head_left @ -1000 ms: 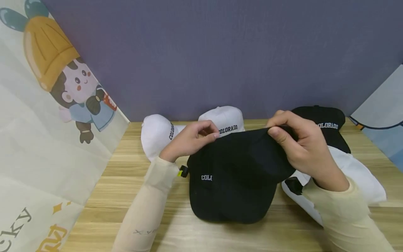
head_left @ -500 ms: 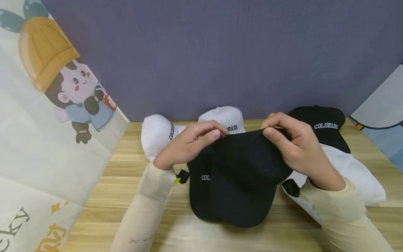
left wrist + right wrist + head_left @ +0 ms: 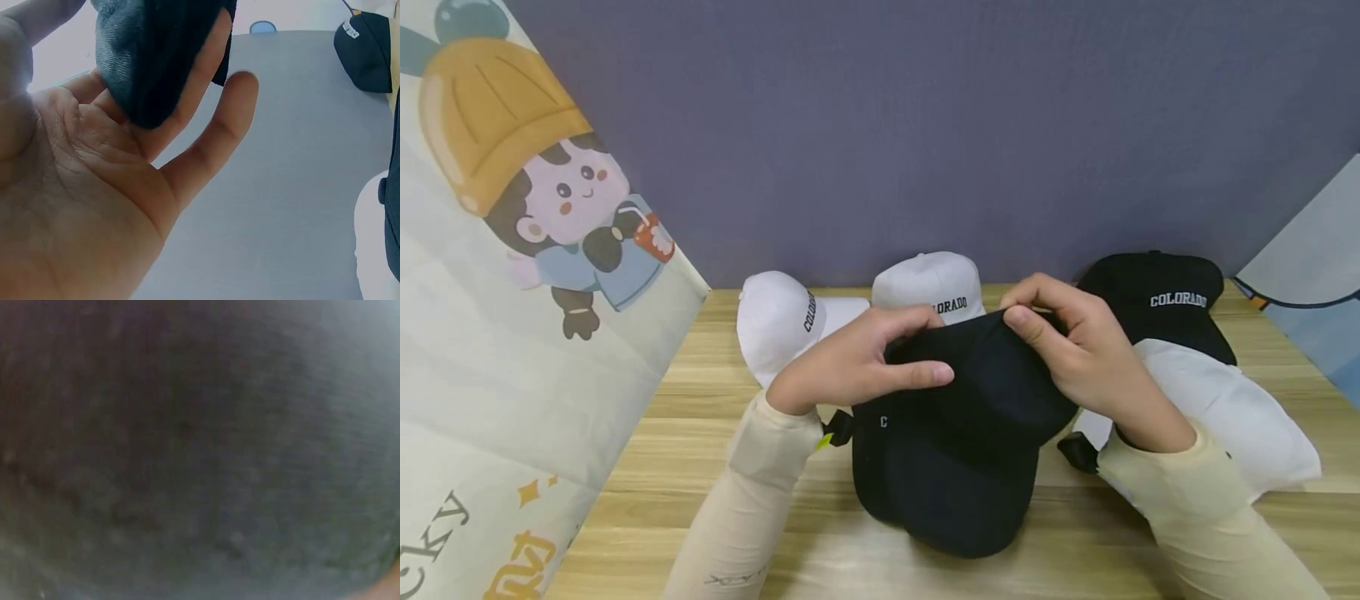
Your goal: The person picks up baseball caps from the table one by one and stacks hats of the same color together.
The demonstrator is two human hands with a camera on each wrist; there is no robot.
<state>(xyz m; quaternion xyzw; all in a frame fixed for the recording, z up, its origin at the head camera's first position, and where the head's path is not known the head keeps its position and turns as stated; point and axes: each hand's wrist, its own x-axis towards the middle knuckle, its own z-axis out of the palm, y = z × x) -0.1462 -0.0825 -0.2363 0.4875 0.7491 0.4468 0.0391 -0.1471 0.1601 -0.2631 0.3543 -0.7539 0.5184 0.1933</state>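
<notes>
Head view: over the table, right hand pinches front black cap at its top; it now covers more lettering on rear black cap; left hand has laid its thumb across it, so the two probably overlap more closely. Left wrist view: dark cloth sits between thumb and fingers. Right wrist view: dark blur, grip unreadable.

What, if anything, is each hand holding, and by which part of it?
The front black cap, by its upper edge: the right hand pinches it, and the left hand holds it farther left.
</notes>
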